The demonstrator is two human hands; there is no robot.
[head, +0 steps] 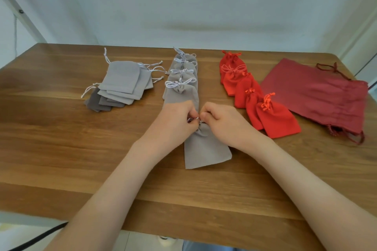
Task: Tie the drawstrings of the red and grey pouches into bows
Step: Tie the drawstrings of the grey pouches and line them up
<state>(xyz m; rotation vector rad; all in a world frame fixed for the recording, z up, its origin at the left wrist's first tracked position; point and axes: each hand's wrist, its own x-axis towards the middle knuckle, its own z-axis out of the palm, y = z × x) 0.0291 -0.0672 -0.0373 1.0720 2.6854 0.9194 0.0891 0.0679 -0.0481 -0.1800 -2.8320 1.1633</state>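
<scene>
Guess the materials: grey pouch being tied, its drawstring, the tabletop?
The grey pouch: soft matte fabric, maybe velvet, given no shine and gathered neck. Its drawstring: thin pale cord, slight sheen, possibly satin. The tabletop: wood or veneer, visible grain, smooth low-gloss finish.

Wooden table [61, 149], pale wall [204, 6] behind, black cable [43, 234] below the near edge

Wall [204, 6]: plain white, evenly lit.
Table [61, 149]: brown wooden planks, visible grain.
Left edge: slanting white bar [18, 10].
Floor [18, 230]: pale, black cable [40, 235].
</scene>
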